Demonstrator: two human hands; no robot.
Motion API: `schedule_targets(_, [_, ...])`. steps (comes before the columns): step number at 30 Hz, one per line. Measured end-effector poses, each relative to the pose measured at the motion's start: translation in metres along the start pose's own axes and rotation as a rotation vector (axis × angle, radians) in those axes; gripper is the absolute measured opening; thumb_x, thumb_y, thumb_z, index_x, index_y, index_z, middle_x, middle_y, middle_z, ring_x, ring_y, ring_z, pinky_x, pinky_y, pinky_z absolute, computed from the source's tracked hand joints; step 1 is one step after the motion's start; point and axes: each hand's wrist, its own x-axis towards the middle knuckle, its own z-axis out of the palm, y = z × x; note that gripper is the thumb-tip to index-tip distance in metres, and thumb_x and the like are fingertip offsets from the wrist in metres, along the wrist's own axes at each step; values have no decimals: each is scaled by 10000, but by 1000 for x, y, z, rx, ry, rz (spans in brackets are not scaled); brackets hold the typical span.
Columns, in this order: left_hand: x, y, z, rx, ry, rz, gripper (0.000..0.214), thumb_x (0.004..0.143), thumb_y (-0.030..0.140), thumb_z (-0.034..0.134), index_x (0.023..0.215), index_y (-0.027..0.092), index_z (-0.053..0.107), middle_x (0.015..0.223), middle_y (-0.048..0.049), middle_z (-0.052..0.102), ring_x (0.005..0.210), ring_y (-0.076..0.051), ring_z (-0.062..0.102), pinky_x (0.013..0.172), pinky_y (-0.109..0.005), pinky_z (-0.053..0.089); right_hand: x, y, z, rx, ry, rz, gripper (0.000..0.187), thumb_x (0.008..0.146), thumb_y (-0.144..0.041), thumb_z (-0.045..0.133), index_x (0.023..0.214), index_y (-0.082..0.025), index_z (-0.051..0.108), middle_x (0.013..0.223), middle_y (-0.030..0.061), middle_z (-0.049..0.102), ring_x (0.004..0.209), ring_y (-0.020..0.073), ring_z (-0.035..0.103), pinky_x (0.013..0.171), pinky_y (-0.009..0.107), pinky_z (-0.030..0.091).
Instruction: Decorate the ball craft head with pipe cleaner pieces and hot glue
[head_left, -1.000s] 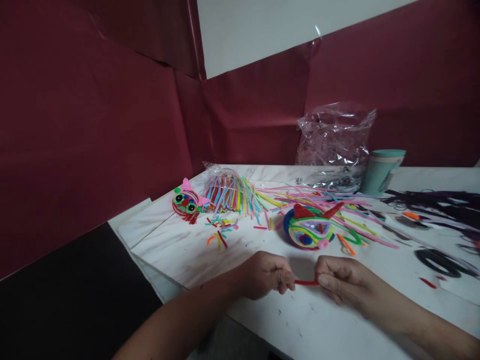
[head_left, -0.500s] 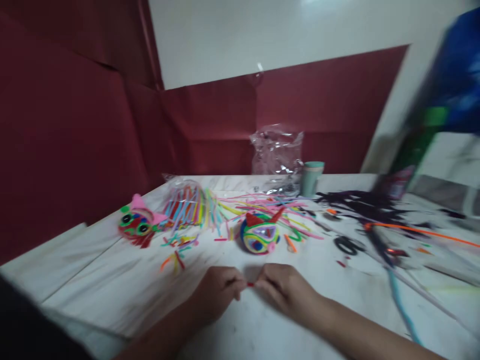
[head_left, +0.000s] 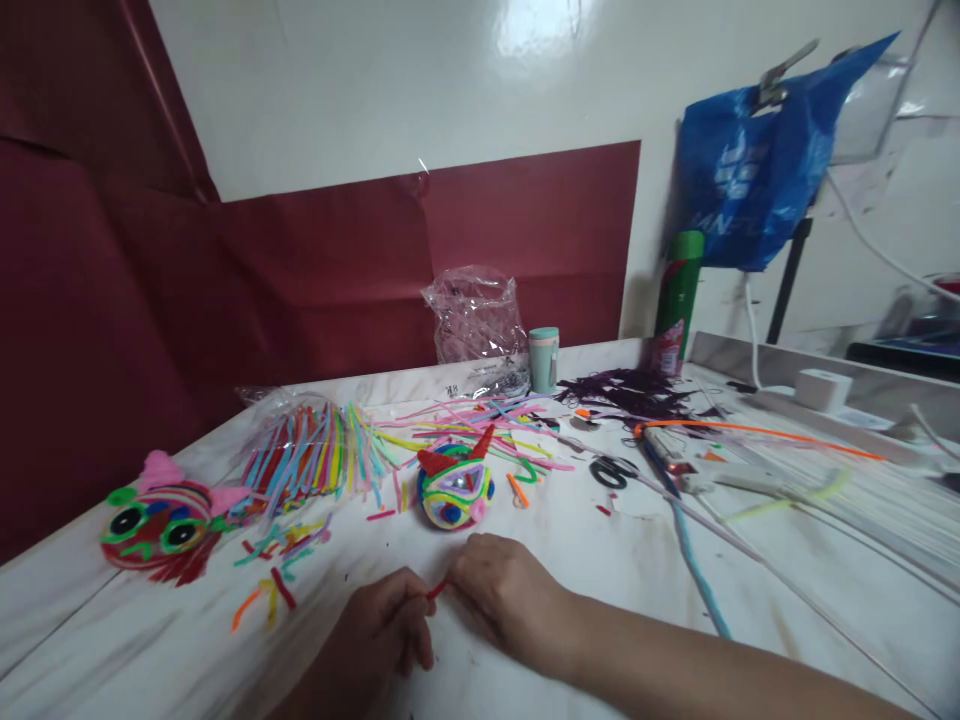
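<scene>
Red fuzzy strip (head_left: 437, 588) spans a short gap above the marbled table (head_left: 637, 570). The right hand (head_left: 510, 602) pinches it, fingertips hidden behind the knuckles; the left hand (head_left: 384, 628), forearm cut off below, pinches it too. Both strip ends are covered.

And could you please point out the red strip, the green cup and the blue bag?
Red strip (head_left: 437, 589): head view, exposed middle stretch.
Green cup (head_left: 541, 364): head view, side wall.
Blue bag (head_left: 757, 165): head view, front middle.
</scene>
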Motion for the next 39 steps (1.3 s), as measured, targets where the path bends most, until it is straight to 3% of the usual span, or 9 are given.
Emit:
schedule_targets(3, [-1,-2,-1,61,21,26,243,797,363,431,651,194,527,546,17,618,481,-121,474,511,-229,356,0,0,-2,27,-29,2,247,889,-160,391,699,-177,548,645,41,596,607,155,508,570,256,386])
schedule_targets(9, [-3,-8,-6,307,86,145,245,796,268,440,580,196,531,532,25,584,551,-137,519,567,-232,356,3,0,-6,92,-229,-28,178,848,-183,473,713,-168,588,713,48,636,660,151,543,633,254,409])
schedule_targets(12, [-3,-9,-6,412,110,186,236,791,233,433,581,196,534,554,25,588,577,-139,530,586,-234,353,1,3,-1,262,-241,116,154,824,-160,494,713,-160,601,716,34,623,674,138,535,633,240,410])
schedule_targets(16, [-2,-11,-7,436,146,235,168,763,206,475,630,194,578,627,15,614,630,-143,555,612,-234,369,-1,8,7,742,-284,437,109,778,-187,568,677,-149,586,600,-44,503,535,69,418,490,173,334])
schedule_targets(19, [0,-14,-7,414,150,359,207,787,244,489,608,189,577,636,-6,598,633,-144,552,606,-238,381,0,9,8,961,-347,576,153,768,-224,585,638,-147,564,535,-68,445,484,52,357,443,162,291])
schedule_targets(22, [1,-14,-6,404,166,454,240,794,264,503,575,185,563,635,-12,559,641,-144,534,605,-243,379,1,8,4,883,-285,527,176,764,-176,557,592,-148,533,534,-63,438,503,58,356,461,173,287])
schedule_targets(25, [0,-11,-6,375,219,376,197,739,213,552,547,179,531,616,8,517,618,-132,502,596,-241,359,0,5,0,754,-180,449,212,771,-204,573,576,-154,504,567,-48,450,541,69,362,481,188,278])
schedule_targets(32, [-3,-2,-5,106,224,234,178,691,284,568,567,175,500,579,38,471,573,-113,421,562,-230,332,2,-2,7,1132,-109,700,486,726,-657,560,647,-188,464,503,-74,403,433,61,272,408,204,214])
schedule_targets(39, [-3,-3,-7,-17,209,146,194,694,319,575,596,167,507,558,46,455,565,-109,406,556,-234,315,4,-5,-2,772,28,626,428,870,-547,419,658,-182,491,586,-31,423,563,112,378,528,235,325])
